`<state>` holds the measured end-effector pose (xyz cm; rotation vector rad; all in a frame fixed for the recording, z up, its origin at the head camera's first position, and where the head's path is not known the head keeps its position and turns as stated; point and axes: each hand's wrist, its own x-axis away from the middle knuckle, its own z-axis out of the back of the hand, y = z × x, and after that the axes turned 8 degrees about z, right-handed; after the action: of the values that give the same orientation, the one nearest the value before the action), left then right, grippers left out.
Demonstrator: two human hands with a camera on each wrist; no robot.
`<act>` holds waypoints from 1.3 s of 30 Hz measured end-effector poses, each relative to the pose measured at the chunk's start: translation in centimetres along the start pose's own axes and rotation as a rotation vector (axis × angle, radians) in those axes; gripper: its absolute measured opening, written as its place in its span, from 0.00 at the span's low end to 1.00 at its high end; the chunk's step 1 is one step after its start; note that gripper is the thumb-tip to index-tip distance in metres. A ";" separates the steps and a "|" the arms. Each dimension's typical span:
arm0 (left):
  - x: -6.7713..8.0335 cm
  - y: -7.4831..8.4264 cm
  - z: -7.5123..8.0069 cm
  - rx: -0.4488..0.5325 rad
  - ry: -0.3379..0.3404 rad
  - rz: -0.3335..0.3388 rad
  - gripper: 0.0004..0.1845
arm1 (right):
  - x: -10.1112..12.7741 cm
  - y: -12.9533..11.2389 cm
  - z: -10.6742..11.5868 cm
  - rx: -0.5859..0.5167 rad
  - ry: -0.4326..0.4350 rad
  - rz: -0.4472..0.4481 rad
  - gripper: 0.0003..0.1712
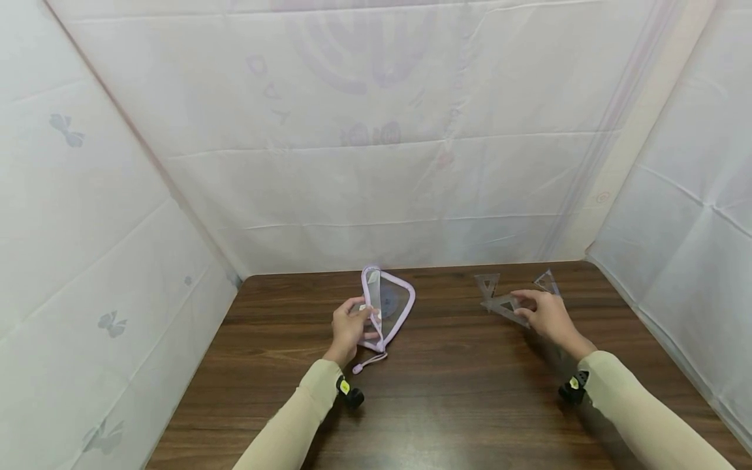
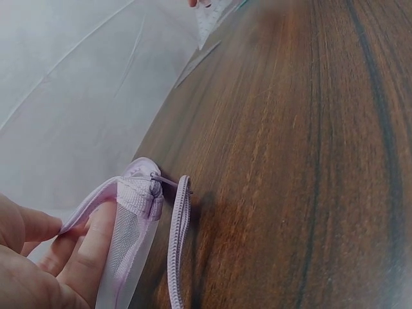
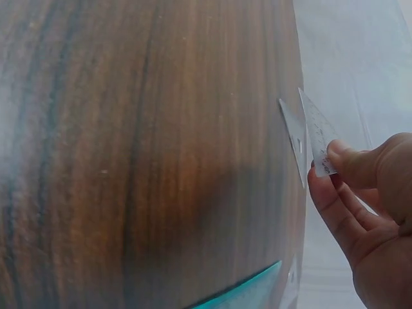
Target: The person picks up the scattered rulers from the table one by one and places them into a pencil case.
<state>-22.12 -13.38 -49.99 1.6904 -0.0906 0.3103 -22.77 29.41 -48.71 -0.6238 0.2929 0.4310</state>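
My left hand [image 1: 348, 328] holds a see-through mesh zipper pouch [image 1: 409, 301] with a lilac border at the middle of the table. In the left wrist view the thumb and fingers pinch its lilac edge [image 2: 96, 195], and the pouch mouth gapes. A bluish shape shows through the mesh; I cannot tell whether it is a print or a thing inside. Farther right, my right hand [image 1: 546, 316] pinches a clear set square [image 3: 317, 138] by one corner, raised off the table. Behind it lies a second clear set square [image 1: 487, 284].
Another clear triangle with a bluish edge [image 1: 548, 282] lies beyond the right hand. A teal-edged piece [image 3: 248, 291] shows low in the right wrist view. The brown wooden table [image 1: 458, 405] meets white cloth walls [image 1: 376, 196] at its back and sides.
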 end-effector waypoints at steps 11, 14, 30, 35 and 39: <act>0.1 0.0 -0.2 0.000 0.001 0.012 0.14 | -0.4 -0.2 0.3 0.005 0.024 0.023 0.23; 0.1 0.0 -0.2 -0.002 0.000 0.010 0.15 | -0.5 -0.2 0.3 -0.001 0.020 0.025 0.24; 0.0 0.1 -0.3 -0.007 0.021 0.020 0.13 | -1.6 -0.7 0.1 0.012 -0.018 -0.001 0.24; -0.1 0.0 -0.2 0.009 0.011 0.015 0.13 | -2.1 -1.1 -0.1 0.003 -0.009 -0.003 0.24; -0.1 -0.1 -0.2 0.006 0.009 0.013 0.13 | -2.6 -1.1 -0.4 -0.002 0.005 0.011 0.24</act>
<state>-22.24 -13.20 -50.05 1.6950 -0.0947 0.3280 -24.53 27.58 -47.48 -0.6253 0.3006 0.4400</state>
